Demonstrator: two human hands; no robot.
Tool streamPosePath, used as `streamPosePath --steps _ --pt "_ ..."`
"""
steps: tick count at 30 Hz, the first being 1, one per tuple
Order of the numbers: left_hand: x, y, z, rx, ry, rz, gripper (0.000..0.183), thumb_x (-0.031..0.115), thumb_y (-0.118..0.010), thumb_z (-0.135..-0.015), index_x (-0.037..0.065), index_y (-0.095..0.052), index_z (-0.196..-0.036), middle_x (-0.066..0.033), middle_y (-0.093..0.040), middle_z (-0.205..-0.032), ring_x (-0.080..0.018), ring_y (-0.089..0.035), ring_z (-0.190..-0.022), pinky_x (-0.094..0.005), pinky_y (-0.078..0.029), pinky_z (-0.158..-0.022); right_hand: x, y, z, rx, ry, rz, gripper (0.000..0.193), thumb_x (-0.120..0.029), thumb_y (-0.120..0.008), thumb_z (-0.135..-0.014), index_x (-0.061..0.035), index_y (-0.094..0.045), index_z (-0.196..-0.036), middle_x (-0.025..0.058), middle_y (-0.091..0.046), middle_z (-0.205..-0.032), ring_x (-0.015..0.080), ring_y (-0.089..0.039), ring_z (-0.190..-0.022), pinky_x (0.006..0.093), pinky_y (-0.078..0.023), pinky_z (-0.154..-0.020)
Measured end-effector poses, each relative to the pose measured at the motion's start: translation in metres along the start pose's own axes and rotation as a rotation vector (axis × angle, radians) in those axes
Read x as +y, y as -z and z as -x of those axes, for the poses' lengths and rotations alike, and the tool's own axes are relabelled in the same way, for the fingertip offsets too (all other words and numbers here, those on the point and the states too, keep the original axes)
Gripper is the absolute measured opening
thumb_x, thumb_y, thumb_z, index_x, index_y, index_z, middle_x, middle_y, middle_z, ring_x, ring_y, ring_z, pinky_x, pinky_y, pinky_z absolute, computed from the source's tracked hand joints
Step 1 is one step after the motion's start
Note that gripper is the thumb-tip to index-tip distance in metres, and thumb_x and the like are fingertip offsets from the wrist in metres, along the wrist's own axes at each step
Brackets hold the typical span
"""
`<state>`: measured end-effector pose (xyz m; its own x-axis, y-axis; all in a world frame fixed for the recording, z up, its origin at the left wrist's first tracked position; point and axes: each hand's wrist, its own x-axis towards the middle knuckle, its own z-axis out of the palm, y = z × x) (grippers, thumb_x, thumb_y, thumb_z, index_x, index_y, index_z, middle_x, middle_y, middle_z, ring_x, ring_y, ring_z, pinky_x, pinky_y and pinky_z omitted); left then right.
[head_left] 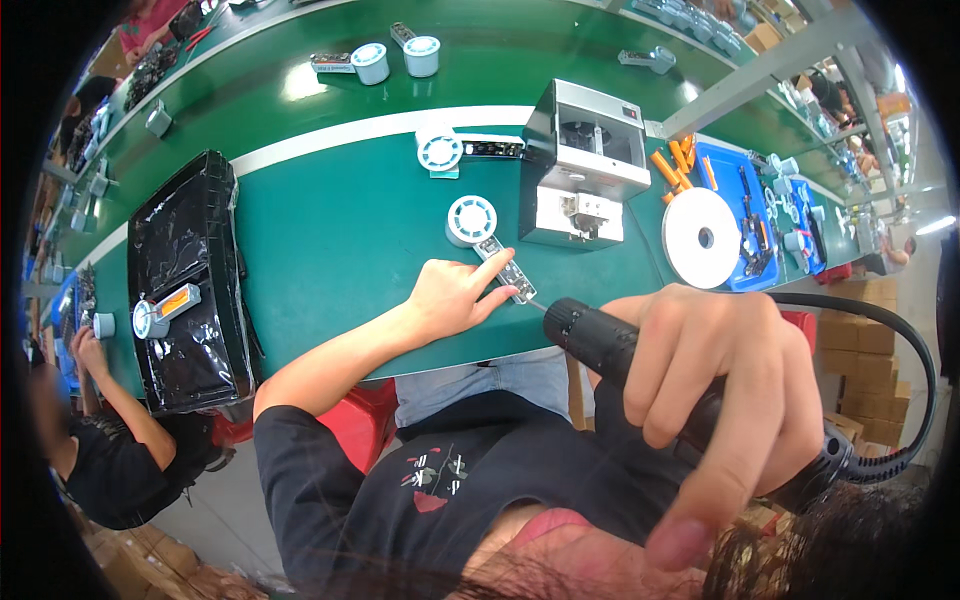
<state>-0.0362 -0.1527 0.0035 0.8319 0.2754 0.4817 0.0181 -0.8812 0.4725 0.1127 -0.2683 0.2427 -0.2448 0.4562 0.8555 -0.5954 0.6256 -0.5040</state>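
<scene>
My right hand (735, 375) is wrapped round a black electric screwdriver (590, 338). Its thin bit reaches to the end of a small device's handle on the green bench (340, 250). This device has a round white and light-blue head (471, 221) and an open handle (516, 280) with a circuit board showing. My left hand (450, 298) holds the handle against the bench, index finger on one side and thumb near the bit. Whether the bit sits in a screw is too small to tell. A similar device (439, 150) lies just beyond.
A silver and black screw feeder (590, 150) stands right of the device. Farther right are a white disc (683, 238), orange parts (672, 170) and a blue tray (755, 275). A black-wrapped box (185, 270) stands at left, near a co-worker (110, 450). The screwdriver's cable (925, 370) curves at right.
</scene>
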Motion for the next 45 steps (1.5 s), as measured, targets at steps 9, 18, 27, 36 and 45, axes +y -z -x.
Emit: streamPosePath --steps 9,18,27,36,45 --pt "0.024 0.025 -0.024 -0.185 0.454 0.306 0.024 0.030 -0.073 -0.102 0.006 -0.068 -0.106 -0.0127 -0.071 -0.063 -0.0301 -0.071 -0.054 -0.0389 -0.053 -0.054 -0.007 0.023 0.007 -0.016 0.354 -0.050 0.027 0.019 -0.065 -0.072 -0.0072 -0.061 -0.072 0.0066 -0.073 -0.089 0.0108 -0.042 -0.042 0.0236 -0.025 -0.040" --pt "0.039 0.129 -0.095 -0.099 0.503 0.301 0.015 0.013 -0.074 -0.098 0.001 -0.069 -0.105 -0.0042 -0.063 -0.061 -0.0037 -0.053 -0.050 -0.0271 -0.037 -0.048 -0.033 0.042 0.022 0.083 0.425 -0.074 0.019 0.007 -0.067 -0.080 -0.0101 -0.064 -0.074 0.0057 -0.070 -0.083 0.0166 -0.050 -0.043 0.0248 -0.030 -0.038" --pt "-0.119 0.056 -0.302 -0.050 0.231 -0.258 0.027 0.017 -0.065 -0.090 0.017 -0.078 -0.114 -0.0170 -0.077 -0.086 -0.0387 -0.076 -0.089 -0.0492 -0.059 -0.087 -0.037 0.051 0.024 0.082 0.403 -0.029 0.015 0.004 -0.069 -0.081 -0.0101 -0.066 -0.075 0.0087 -0.070 -0.081 0.0205 -0.052 -0.043 0.0272 -0.034 -0.037" --pt "-0.244 -0.044 -0.369 -0.141 0.371 -0.474 0.045 0.016 -0.070 -0.091 0.028 -0.071 -0.134 -0.0187 -0.075 -0.121 -0.0408 -0.072 -0.112 -0.0503 -0.058 -0.096 -0.048 0.048 0.025 0.260 0.237 0.114 0.023 0.021 -0.067 -0.070 -0.0020 -0.064 -0.073 0.0102 -0.071 -0.078 0.0230 -0.050 -0.038 0.0311 -0.032 -0.034" --pt "-0.217 0.031 -0.328 -0.320 0.672 -0.701 0.108 0.089 -0.057 -0.085 0.019 -0.042 -0.166 -0.0200 -0.049 -0.162 -0.0427 -0.039 -0.153 -0.0688 -0.037 -0.118 -0.046 0.068 0.026 0.203 0.346 0.110 0.030 0.025 -0.068 -0.067 -0.0037 -0.061 -0.071 0.0087 -0.072 -0.079 0.0222 -0.049 -0.037 0.0301 -0.034 -0.035"
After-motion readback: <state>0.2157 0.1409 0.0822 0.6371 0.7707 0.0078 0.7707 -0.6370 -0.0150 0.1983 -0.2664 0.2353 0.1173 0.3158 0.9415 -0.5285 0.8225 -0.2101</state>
